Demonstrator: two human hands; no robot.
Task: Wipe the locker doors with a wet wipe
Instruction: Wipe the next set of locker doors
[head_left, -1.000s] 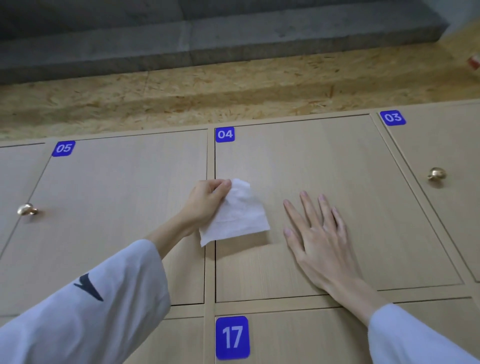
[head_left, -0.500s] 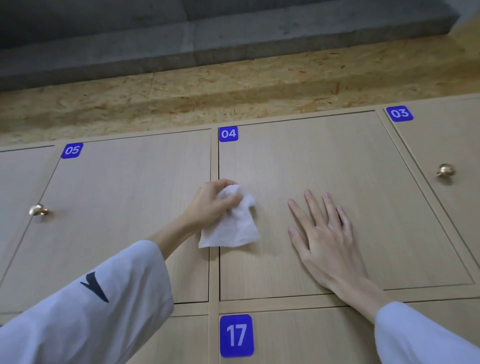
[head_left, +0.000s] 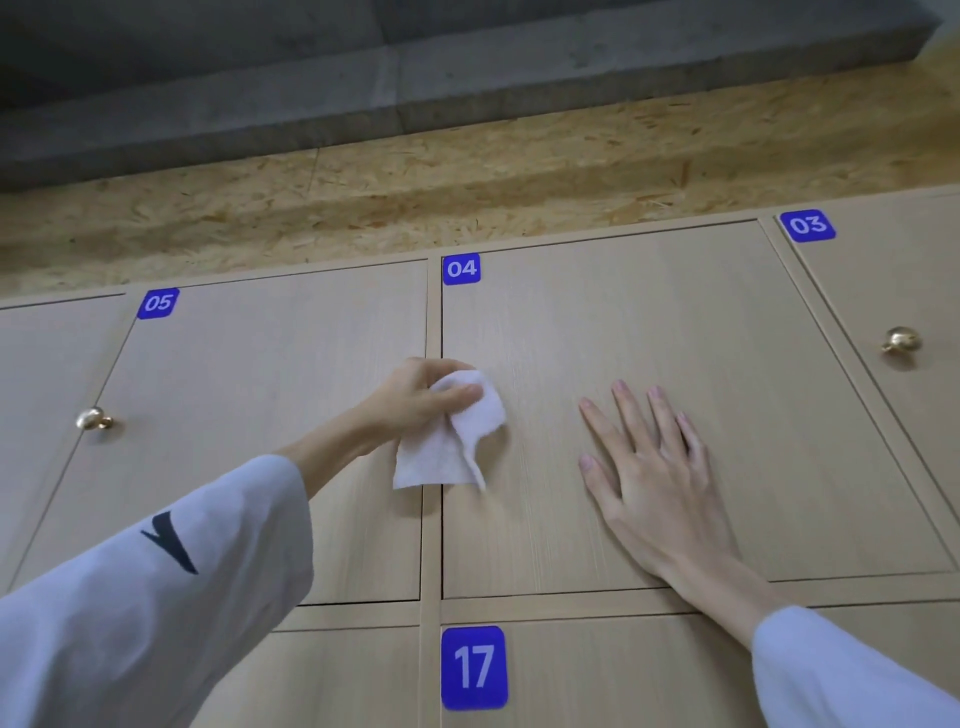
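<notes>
Light wooden locker doors fill the view, each with a blue number label. My left hand (head_left: 415, 397) grips a crumpled white wet wipe (head_left: 449, 441) at the left edge of door 04 (head_left: 753, 415), over the seam with door 05 (head_left: 249, 415). The wipe's lower part hangs loose below my fingers. My right hand (head_left: 649, 467) lies flat on door 04 with its fingers spread and straight, to the right of the wipe.
Door 03 (head_left: 883, 270) at the right carries a brass knob (head_left: 901, 340); another brass knob (head_left: 92, 418) sits on the door at the far left. Door 17 (head_left: 623, 670) lies below. Chipboard panel (head_left: 467, 171) and grey concrete run above the lockers.
My left hand has bunched the flat wipe into a crumpled wad, its lower half folding and hanging. My right hand has stayed flat on door 04. The view shifted slightly.
</notes>
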